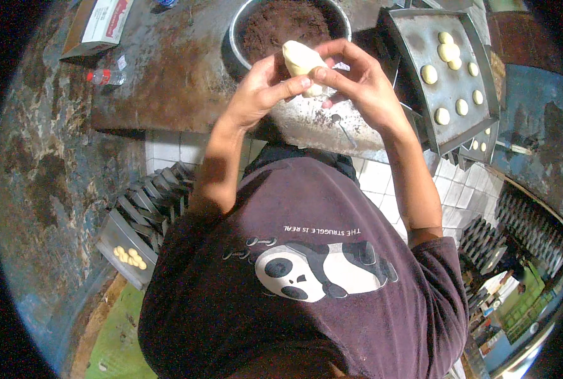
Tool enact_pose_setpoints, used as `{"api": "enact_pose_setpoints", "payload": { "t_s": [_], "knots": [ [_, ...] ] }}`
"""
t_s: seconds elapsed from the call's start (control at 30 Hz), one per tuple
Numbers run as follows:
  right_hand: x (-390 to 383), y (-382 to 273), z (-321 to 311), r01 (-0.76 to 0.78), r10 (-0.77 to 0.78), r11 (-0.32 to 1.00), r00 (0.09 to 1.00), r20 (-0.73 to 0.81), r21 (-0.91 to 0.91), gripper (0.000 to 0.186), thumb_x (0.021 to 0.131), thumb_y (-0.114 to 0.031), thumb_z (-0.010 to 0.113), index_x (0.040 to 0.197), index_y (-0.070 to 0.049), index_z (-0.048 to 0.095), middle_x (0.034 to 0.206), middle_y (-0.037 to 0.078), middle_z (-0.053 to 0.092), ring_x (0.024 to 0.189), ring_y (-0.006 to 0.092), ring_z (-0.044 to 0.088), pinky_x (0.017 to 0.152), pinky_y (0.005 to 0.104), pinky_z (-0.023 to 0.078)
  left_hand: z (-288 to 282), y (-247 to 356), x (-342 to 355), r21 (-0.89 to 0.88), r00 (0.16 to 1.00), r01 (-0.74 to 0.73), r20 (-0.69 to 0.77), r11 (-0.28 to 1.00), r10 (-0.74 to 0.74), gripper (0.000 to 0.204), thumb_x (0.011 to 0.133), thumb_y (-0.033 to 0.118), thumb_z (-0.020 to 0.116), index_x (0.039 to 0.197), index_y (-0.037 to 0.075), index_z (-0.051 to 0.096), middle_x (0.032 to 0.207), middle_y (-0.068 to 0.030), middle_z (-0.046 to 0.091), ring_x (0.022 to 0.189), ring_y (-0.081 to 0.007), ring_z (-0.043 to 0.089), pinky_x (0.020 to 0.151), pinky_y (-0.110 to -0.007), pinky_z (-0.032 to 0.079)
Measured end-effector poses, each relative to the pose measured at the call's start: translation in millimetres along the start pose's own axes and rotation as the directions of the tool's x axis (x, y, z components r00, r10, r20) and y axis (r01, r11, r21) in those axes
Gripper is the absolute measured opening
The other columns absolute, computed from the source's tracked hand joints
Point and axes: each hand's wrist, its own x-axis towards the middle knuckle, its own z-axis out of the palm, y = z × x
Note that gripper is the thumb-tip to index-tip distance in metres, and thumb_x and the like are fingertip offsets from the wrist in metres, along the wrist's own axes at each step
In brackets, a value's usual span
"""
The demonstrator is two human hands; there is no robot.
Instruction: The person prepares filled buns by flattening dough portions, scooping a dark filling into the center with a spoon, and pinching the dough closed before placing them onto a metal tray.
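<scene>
Both my hands hold one piece of pale dough (302,58) over the front edge of the worktable. My left hand (266,88) grips its left side, thumb pressed on the front. From the other side my right hand (360,79) pinches it between thumb and fingers. The dough bulges upward to a rounded tip; its underside is partly hidden by my thumbs. Just beyond my hands stands a round metal bowl (232,39) of dark brown crumbly filling (281,25). Rounded dough pieces (429,74) lie on a metal tray (414,47) to the right, several of them bunched together.
A white carton (101,25) and a small clear bottle with a red label (106,77) are on the left of the table. Pale floury residue (300,120) covers the near edge. Metal trays (149,208) are stacked at lower left, one holding dough balls (130,257).
</scene>
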Motion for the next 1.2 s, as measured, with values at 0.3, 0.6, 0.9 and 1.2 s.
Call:
{"api": "enact_pose_setpoints", "payload": {
  "t_s": [0.3, 0.6, 0.9, 1.2],
  "knots": [
    [5, -42, 3, 0.527, -0.446, 0.427, 0.830, 0.336, -0.735, 0.066, 0.073, -0.036, 0.090, 0.127, -0.006, 0.067, 0.114, 0.017, 0.062, 0.105, 0.0369, 0.064, 0.089, 0.0432, 0.054, 17, 9, 0, -0.179, 0.987, 0.134, -0.063, 0.975, -0.148, 0.037, 0.095, 0.025, 0.058, 0.126, 0.005, 0.058, 0.095, -0.0025, 0.066, 0.079, -0.0080, 0.063, 0.061, -0.023, 0.048],
    [-10, -43, -3, 0.444, -0.536, 0.486, 0.832, 0.144, -0.752, 0.042, 0.085, -0.014, 0.081, 0.126, -0.012, 0.073, 0.101, 0.013, 0.068, 0.095, 0.0315, 0.070, 0.083, 0.0383, 0.057, 32, 6, 7, 0.104, 0.985, -0.092, -0.139, 0.990, 0.106, 0.041, 0.099, 0.034, 0.065, 0.130, 0.009, 0.055, 0.102, -0.0008, 0.066, 0.084, -0.0065, 0.061, 0.059, -0.019, 0.045],
    [-9, -37, -16, 0.527, -0.623, 0.433, 0.761, 0.180, -0.731, 0.049, 0.082, -0.032, 0.086, 0.124, -0.009, 0.075, 0.104, 0.012, 0.068, 0.097, 0.0255, 0.068, 0.085, 0.0357, 0.055, 44, 30, 17, -0.222, 0.986, 0.123, -0.086, 0.967, -0.145, 0.040, 0.099, 0.032, 0.063, 0.127, 0.005, 0.054, 0.079, 0.0017, 0.059, 0.055, -0.0019, 0.047, 0.044, -0.016, 0.032],
    [-33, -5, -18, 0.211, -0.088, 0.759, 0.971, -0.224, 0.616, 0.033, 0.102, -0.020, 0.066, 0.128, 0.000, 0.065, 0.122, 0.009, 0.070, 0.111, 0.0169, 0.067, 0.095, 0.0310, 0.056, 93, 39, 55, 0.223, 0.887, -0.316, -0.275, 0.922, 0.371, 0.034, 0.090, 0.013, 0.079, 0.117, 0.002, 0.060, 0.091, -0.0058, 0.070, 0.074, -0.0050, 0.061, 0.066, -0.021, 0.051]
  ]
}}
